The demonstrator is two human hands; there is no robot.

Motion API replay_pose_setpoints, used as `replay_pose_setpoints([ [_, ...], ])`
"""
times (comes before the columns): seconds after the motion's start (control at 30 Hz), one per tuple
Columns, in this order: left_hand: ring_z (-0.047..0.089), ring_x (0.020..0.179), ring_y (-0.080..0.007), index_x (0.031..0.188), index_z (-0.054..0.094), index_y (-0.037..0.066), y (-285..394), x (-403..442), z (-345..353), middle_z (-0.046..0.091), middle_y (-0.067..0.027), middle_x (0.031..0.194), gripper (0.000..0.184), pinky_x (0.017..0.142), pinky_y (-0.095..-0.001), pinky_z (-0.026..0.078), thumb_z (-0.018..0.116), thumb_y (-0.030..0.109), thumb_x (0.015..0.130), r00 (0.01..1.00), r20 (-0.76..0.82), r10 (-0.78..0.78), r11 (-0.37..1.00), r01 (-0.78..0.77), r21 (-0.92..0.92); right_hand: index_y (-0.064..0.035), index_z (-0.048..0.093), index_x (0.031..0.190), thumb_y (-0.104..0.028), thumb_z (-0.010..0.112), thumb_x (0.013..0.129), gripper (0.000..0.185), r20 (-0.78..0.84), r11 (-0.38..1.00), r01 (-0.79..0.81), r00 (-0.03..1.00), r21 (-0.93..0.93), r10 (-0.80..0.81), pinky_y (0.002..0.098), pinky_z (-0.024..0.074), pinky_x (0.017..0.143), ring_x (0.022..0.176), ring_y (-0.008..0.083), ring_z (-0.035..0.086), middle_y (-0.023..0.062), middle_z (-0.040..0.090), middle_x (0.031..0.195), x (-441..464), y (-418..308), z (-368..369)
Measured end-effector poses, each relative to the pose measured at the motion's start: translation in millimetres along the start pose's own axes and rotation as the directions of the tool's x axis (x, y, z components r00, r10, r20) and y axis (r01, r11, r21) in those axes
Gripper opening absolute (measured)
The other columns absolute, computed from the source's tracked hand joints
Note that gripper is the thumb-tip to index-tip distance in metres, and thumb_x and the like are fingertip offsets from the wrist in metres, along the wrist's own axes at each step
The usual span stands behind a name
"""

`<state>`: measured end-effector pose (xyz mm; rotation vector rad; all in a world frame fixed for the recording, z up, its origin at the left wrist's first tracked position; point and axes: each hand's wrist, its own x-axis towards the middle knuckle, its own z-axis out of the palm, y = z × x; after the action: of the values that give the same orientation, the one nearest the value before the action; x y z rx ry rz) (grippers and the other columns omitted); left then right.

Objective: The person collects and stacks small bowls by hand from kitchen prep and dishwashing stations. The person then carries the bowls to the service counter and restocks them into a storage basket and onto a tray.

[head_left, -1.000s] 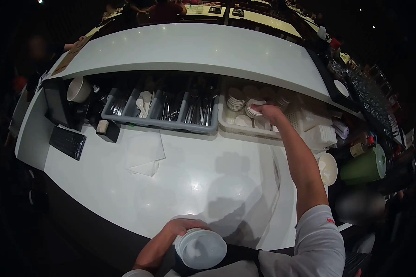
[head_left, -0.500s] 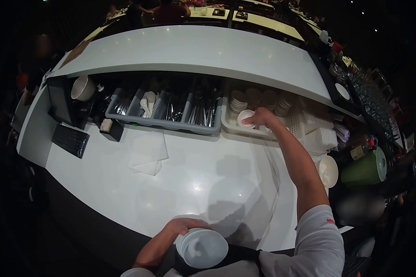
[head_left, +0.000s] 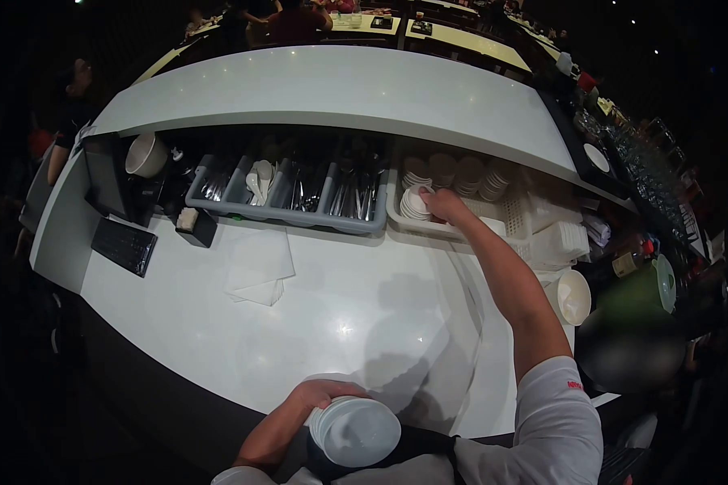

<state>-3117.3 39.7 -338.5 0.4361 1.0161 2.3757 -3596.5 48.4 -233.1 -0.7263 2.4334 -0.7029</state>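
Observation:
In the head view, my left hand (head_left: 330, 394) is closed around the rim of a stack of white bowls (head_left: 357, 435), held at the counter's near edge against my body. My right arm stretches over the counter to a cream perforated basket (head_left: 461, 229). There my right hand (head_left: 443, 205) grips the right side of a stack of small white dishes (head_left: 415, 204) at the basket's front left. Its fingertips are partly hidden. More stacks of small dishes (head_left: 494, 179) stand behind it in the basket.
A grey cutlery tray (head_left: 299, 218) with spoons and other cutlery sits left of the basket. White folded napkins (head_left: 260, 268) and a toothpick-like holder (head_left: 194, 227) lie on the counter. At right are a cream bowl (head_left: 573, 297) and white containers (head_left: 562, 242). A raised shelf (head_left: 332, 85) overhangs the back.
My right hand has shifted slightly up. The small dish it held tilted, with its inside showing, now sits level with the front-left stack. My left hand keeps its place on the bowls.

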Motion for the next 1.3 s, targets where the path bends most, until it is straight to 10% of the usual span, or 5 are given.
replay_pose_setpoints([
  [0.4,0.047,0.127,-0.0318,0.135,0.046,-0.011,-2,-5,3,0.051,-0.0213,0.136,0.119,0.111,-0.0422,0.029,0.075,0.075,0.059,1.0,-0.03,0.006,1.0,-0.007,-0.008,0.0029,0.065,0.103,-0.043,0.062,0.091,0.048,-0.478,0.886,0.462,0.786,0.033,-0.392,0.0366,0.0505,0.075,0.083,0.0265,0.064,0.0202,0.067,0.09,-89,-34,-16],
  [0.53,0.046,0.128,-0.0308,0.135,0.047,-0.01,-10,-12,3,0.05,-0.0207,0.137,0.119,0.111,-0.0411,0.028,0.075,0.076,0.058,0.987,-0.159,-0.032,0.999,0.027,-0.032,-0.0081,0.052,0.132,-0.019,0.072,0.085,0.052,0.494,0.782,0.475,0.606,0.403,-0.623,0.0287,0.0488,0.084,0.092,0.0139,0.058,0.0042,0.06,0.103,-270,-66,11],
  [0.67,0.046,0.132,-0.0257,0.135,0.053,0.0,-63,-38,-50,0.049,-0.0137,0.142,0.05,0.112,-0.0387,0.032,0.061,0.027,0.093,0.94,-0.317,-0.125,0.763,0.295,0.575,-0.0052,0.053,0.131,-0.008,0.072,0.085,0.05,0.431,0.616,0.532,0.442,0.58,-0.787,0.0404,0.0439,0.102,0.118,0.0324,0.057,0.0161,0.062,0.122,-368,-64,55],
  [0.87,0.048,0.126,-0.0258,0.136,0.045,-0.01,4,-6,61,0.051,-0.0194,0.137,0.097,0.108,-0.0341,0.036,0.076,0.053,0.069,0.927,-0.319,-0.2,0.94,0.273,0.205,0.0006,0.058,0.126,0.001,0.061,0.085,0.042,0.536,0.678,-0.01,0.621,0.735,-0.571,0.0348,0.042,0.103,0.119,0.0251,0.057,0.0159,0.064,0.122,-422,-48,60],
  [1.3,0.05,0.125,-0.0206,0.137,0.043,-0.008,-138,-92,183,0.053,-0.0151,0.137,0.108,0.109,-0.0352,0.037,0.076,0.066,0.066,0.844,-0.527,0.098,0.949,-0.239,-0.206,0.0048,0.068,0.108,-0.001,0.055,0.085,0.028,0.615,0.715,0.058,0.464,0.697,-0.637,0.0315,0.049,0.091,0.099,0.0207,0.065,0.0167,0.07,0.106,-484,-40,166],
])
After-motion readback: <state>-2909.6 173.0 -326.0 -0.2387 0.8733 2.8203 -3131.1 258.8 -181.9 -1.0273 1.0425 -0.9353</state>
